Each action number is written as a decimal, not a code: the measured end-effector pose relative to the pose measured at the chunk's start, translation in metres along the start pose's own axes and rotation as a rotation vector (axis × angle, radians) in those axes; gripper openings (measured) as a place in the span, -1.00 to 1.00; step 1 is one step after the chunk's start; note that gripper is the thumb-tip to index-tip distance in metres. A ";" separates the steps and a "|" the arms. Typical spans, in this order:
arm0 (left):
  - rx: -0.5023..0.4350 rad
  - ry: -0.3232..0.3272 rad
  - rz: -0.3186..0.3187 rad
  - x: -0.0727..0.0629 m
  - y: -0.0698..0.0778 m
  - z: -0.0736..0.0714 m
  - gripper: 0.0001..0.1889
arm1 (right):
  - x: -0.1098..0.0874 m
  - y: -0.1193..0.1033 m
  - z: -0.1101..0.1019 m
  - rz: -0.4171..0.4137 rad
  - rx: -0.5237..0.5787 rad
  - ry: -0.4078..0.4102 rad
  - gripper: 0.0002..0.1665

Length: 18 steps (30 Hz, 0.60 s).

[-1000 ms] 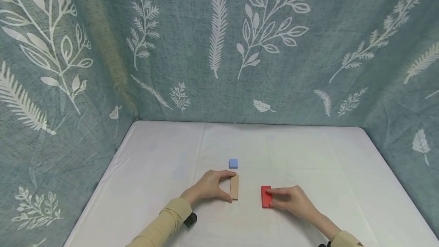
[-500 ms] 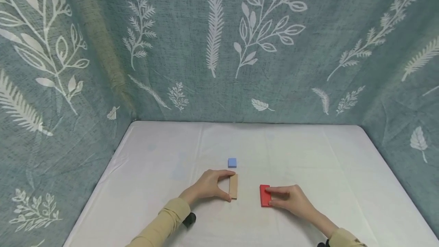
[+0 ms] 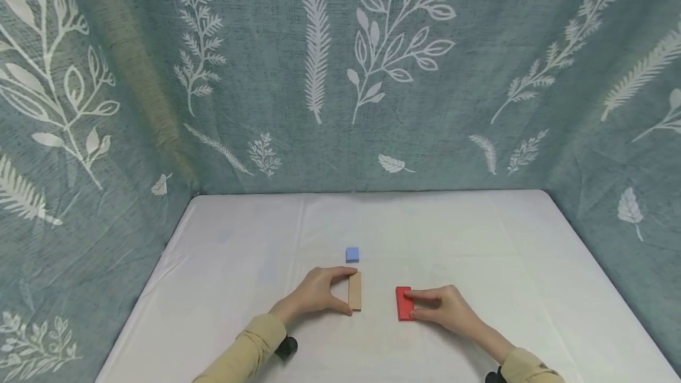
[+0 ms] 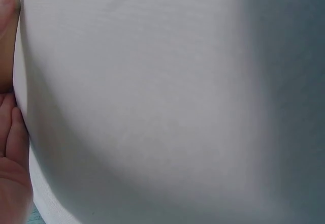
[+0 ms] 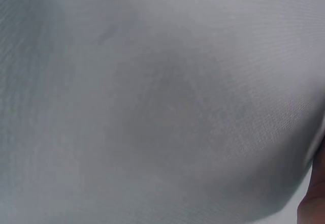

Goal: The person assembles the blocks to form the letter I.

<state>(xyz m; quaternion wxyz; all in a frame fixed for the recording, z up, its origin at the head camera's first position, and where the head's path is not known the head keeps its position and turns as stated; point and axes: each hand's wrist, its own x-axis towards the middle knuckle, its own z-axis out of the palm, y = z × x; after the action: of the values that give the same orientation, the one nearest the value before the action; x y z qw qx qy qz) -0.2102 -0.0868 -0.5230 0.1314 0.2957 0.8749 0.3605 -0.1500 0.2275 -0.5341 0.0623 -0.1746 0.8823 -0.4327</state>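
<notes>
pinching a tan block [image 3: 355, 292], left fingers [image 3: 341, 271] hide two corners; right fingers [image 3: 425, 294] touch a red block [image 3: 402, 306], grip unclear.

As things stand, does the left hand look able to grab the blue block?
Probably not: the left hand holds the tan block by its ends, so it looks occupied. The way itself seems free; the blue block lies just beyond that hand, with nothing seen between.

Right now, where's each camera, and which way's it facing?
Head: on the head, looking forward and down; left hand, right hand, sleeves.
Left wrist: worn there, facing white cloth; left hand at left edge.
Right wrist: worn there, facing white cloth; bit of right hand, lower right.
Head and left wrist share left hand, tan block.
</notes>
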 end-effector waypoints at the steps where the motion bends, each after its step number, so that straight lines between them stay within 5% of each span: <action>1: -0.005 0.002 -0.002 -0.001 0.000 0.000 -0.16 | 0.000 0.000 0.000 0.003 -0.001 -0.002 -0.49; 18: -0.017 0.016 0.017 -0.002 -0.002 0.002 -0.17 | -0.001 -0.001 0.002 -0.011 -0.015 0.013 -0.51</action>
<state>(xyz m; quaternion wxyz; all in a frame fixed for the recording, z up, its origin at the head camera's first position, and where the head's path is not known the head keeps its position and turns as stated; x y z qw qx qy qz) -0.2087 -0.0879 -0.5252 0.1238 0.2992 0.8701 0.3716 -0.1487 0.2259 -0.5345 0.0528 -0.1770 0.8850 -0.4274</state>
